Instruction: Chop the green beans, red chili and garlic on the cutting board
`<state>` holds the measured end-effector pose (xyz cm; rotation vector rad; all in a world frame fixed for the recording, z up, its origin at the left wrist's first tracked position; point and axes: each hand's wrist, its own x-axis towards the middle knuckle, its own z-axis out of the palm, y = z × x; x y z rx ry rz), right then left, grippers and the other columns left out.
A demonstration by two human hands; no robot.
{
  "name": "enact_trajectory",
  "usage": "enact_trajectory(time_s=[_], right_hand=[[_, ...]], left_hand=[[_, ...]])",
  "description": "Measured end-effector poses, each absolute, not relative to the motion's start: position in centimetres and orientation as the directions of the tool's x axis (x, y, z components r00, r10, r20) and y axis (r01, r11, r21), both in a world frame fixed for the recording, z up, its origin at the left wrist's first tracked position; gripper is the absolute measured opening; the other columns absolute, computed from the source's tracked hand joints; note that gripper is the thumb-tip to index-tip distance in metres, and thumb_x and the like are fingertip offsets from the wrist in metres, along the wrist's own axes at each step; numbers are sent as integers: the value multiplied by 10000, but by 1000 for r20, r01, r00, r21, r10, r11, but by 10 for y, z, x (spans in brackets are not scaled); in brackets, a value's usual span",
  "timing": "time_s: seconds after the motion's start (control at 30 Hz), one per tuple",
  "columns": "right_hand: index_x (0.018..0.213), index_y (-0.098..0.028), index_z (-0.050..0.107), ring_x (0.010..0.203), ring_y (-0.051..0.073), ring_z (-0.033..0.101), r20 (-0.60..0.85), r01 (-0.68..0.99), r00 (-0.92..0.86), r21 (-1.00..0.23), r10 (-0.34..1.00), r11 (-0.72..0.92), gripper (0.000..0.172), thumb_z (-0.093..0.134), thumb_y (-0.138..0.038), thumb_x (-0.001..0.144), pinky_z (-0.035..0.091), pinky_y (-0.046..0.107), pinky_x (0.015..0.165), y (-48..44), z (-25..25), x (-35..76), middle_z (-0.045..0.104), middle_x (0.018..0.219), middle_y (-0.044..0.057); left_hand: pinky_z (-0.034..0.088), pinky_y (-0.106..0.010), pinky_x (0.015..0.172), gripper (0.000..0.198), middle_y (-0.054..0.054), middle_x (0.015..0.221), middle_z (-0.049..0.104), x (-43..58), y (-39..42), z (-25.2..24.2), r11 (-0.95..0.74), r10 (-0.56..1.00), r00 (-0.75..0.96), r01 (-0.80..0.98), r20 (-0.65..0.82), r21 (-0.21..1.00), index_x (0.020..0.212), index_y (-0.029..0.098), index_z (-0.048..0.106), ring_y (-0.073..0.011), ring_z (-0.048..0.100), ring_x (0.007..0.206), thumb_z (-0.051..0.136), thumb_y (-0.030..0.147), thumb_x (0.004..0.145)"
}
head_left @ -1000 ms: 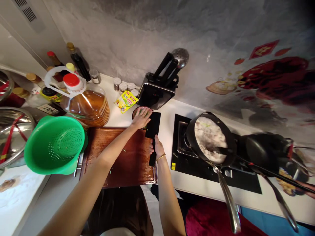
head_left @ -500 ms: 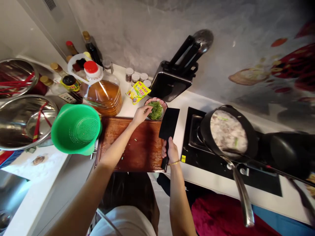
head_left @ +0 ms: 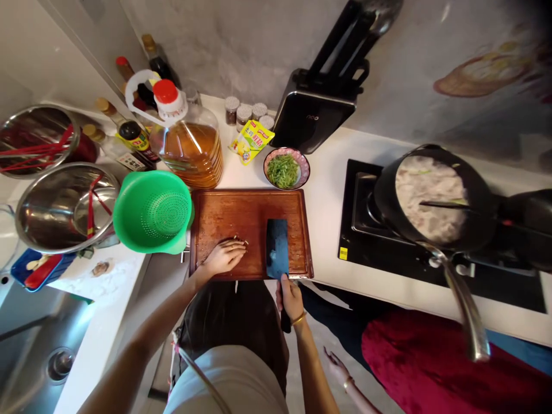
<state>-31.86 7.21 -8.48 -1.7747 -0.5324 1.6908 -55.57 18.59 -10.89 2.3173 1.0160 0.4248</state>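
My right hand (head_left: 290,298) is wrapped round the black handle of a cleaver (head_left: 276,246). Its broad dark blade is over the right half of the wooden cutting board (head_left: 254,204). On the board's lower left, my left hand (head_left: 225,256) lies with fingers stretched out and pointing right. A few small pale scraps (head_left: 246,242) show at its fingertips; whatever is under the palm is hidden. Just behind the board stands a pink-rimmed bowl (head_left: 304,165) holding shredded green vegetable (head_left: 282,171).
A green colander (head_left: 129,221) and steel bowls (head_left: 34,198) stand left, near an oil jug (head_left: 190,144). Behind are a yellow packet (head_left: 251,141) and knife block (head_left: 314,118). Right, a filled pan (head_left: 383,201) sits on the stove. Another person's hand (head_left: 336,365) is below the counter.
My left hand has left the green shreds in the bowl and come down onto the board. My right hand has drawn the cleaver back toward me. Another person's hand has come into view.
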Motion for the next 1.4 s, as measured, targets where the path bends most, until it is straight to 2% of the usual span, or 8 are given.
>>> enact_trajectory(time_s=[0.1, 0.23, 0.4, 0.67, 0.8, 1.07, 1.23, 1.4], right_hand=[[603, -209, 440, 240, 80, 369, -735, -214, 65, -670, 674, -710, 553, 427, -743, 746, 284, 198, 261, 52, -101, -340, 391, 346, -76], [614, -212, 416, 236, 77, 358, -774, -347, 42, -605, 632, -717, 561, 429, -762, 726, 291, 192, 249, 32, -121, -367, 366, 349, -90], [635, -214, 422, 235, 73, 356, -782, -419, -20, -559, 623, -715, 538, 428, -740, 749, 287, 187, 248, 22, -137, -401, 384, 359, -91], [653, -218, 418, 241, 67, 351, -782, -478, -1, -547, 623, -688, 521, 417, -729, 756, 281, 183, 247, 29, -138, -461, 393, 371, -94], [655, -217, 421, 240, 64, 334, -766, -522, -34, -534, 641, -666, 508, 442, -714, 759, 277, 184, 242, 33, -138, -472, 389, 373, -98], [639, -217, 403, 236, 49, 276, -750, -570, -196, -437, 632, -695, 533, 445, -737, 750, 252, 176, 242, 37, -115, -449, 349, 367, -109], [644, -221, 396, 239, 52, 265, -742, -552, -152, -484, 653, -678, 517, 441, -723, 763, 231, 178, 240, 70, -75, -406, 341, 366, -109], [693, -217, 424, 260, 53, 280, -697, -441, -23, -637, 717, -633, 458, 469, -664, 782, 259, 180, 259, 147, -34, -344, 372, 391, -107]], left_hand=[[334, -398, 1111, 386, -45, 1307, 554, -568, 164, -103, -423, 867, 496, 686, 44, 592, 1239, 222, 555, -160, 413, 1301, 342, 299, 926], [138, -534, 1145, 691, -166, 1497, 245, -563, 145, -107, -196, 977, 215, 917, -15, 347, 1437, 74, 253, -277, 161, 1410, 394, 469, 888], [26, -576, 1131, 857, -191, 1514, 144, -549, 132, -116, -165, 976, 186, 970, -110, 177, 1464, 49, 132, -310, 97, 1416, 355, 607, 854], [-4, -598, 1118, 803, -169, 1523, 133, -537, 142, -117, -186, 970, 212, 963, -121, 196, 1472, 74, 113, -310, 67, 1419, 309, 580, 880], [-5, -590, 1118, 736, -131, 1533, 124, -534, 141, -114, -292, 937, 324, 932, -129, 216, 1476, 131, 140, -294, 45, 1424, 306, 547, 892], [29, -562, 1124, 679, -111, 1549, 18, -553, 148, -82, -303, 940, 340, 864, -22, 401, 1487, 180, 36, -293, -27, 1423, 270, 475, 922], [103, -509, 1133, 613, -78, 1552, -54, -551, 178, -54, -354, 927, 367, 783, 79, 512, 1485, 248, 27, -264, -39, 1425, 265, 405, 943], [75, -542, 1125, 570, -43, 1553, -68, -492, 230, -21, -575, 808, 548, 656, 215, 489, 1443, 346, 244, -302, -23, 1423, 388, 475, 906]])
